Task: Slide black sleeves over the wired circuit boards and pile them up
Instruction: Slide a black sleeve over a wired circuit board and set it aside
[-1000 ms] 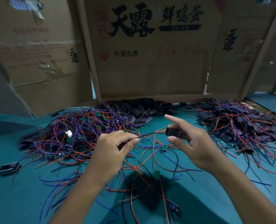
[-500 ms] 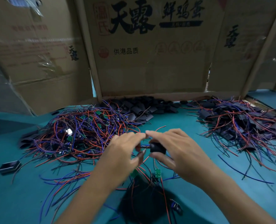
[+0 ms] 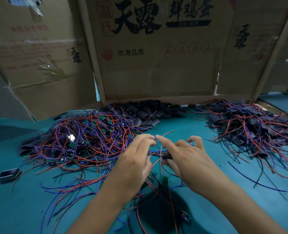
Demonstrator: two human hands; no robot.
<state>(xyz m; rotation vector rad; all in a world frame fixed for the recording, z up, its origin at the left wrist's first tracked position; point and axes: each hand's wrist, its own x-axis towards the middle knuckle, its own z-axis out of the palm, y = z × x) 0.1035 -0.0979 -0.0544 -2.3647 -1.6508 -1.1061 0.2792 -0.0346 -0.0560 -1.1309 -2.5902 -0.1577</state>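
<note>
Observed: both hands have come together in front of the cardboard box (image 3: pixel 156 53), over the teal worktop (image 3: pixel 21 208). A second ago they were apart, the right hand (image 3: pixel 187 159) holding a black sleeve (image 3: pixel 167 156) up clear of the wires. The sleeve now sits low between the hands, pinched by the right thumb and middle fingers, with the right forefinger stretched out toward the left hand (image 3: pixel 136 159). The left fingers are curled and pinch a bundle of red and blue wires (image 3: pixel 154 153) that runs straight into the sleeve's mouth.

Assessment: the step has passed from lining up to threading. The circuit board on these wires is not visible; whether it is already inside the sleeve cannot be told.

Surroundings: unsleeved wired boards (image 3: pixel 82 137) lie heaped to the left of the box, loose sleeves (image 3: pixel 145 114) at its foot, and the finished pile (image 3: pixel 251 130) to its right. One green board (image 3: pixel 164 180) hangs below the hands.

Remaining: seat the sleeve fully, then add the piece to the finished pile.
</note>
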